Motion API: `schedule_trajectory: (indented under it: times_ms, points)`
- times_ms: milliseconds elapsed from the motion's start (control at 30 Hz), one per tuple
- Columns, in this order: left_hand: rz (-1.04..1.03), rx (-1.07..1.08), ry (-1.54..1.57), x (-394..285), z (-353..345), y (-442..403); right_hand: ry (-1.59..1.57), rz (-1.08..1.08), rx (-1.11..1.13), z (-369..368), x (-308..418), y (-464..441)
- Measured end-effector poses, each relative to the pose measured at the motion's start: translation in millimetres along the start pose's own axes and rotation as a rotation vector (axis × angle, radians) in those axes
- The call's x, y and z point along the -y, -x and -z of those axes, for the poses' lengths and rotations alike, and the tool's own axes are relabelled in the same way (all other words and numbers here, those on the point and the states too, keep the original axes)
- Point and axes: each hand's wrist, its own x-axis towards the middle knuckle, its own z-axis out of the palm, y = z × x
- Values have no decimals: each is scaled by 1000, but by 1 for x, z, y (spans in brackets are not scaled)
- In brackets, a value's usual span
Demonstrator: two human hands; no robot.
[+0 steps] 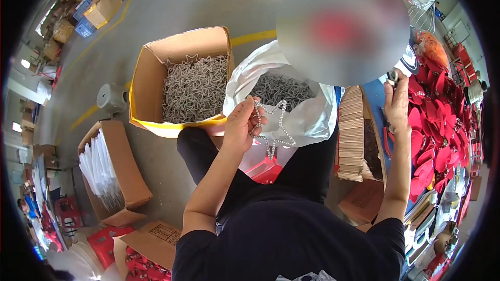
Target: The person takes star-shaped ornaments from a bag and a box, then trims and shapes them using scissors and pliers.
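My left hand pinches a silver beaded star outline, held up over my lap in front of a white plastic bag. Inside the bag lies a heap of small dark grey metal pieces. Left of the bag, a cardboard box is filled with many silver stars. My right hand is at the right, beside the pile of red pieces. Its fingers are curled round a small dark object, too small to make out.
A box of stacked brown card strips stands right of my knee. At the left are a box of white plastic sleeves and a grey stool. An open box of red pieces sits at the lower left. Blue crates stand farther back.
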Motion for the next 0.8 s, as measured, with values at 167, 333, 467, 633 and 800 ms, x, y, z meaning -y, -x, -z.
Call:
schedule_trajectory:
  times_ms: [167,333,467,633,800]
  points:
    - [12,-38,75,1,-6,0,-328,-87,351,-24,107,23]
    - [55,7,155,1,-3,4,-395,-113,693,-64,156,58]
    - [69,19,175,1,-6,10,-440,-1,647,-82,165,65]
    - [37,35,150,5,-12,16,-466,-5,662,-88,167,64]
    - [17,46,119,8,-17,20,-478,-10,686,-86,167,66]
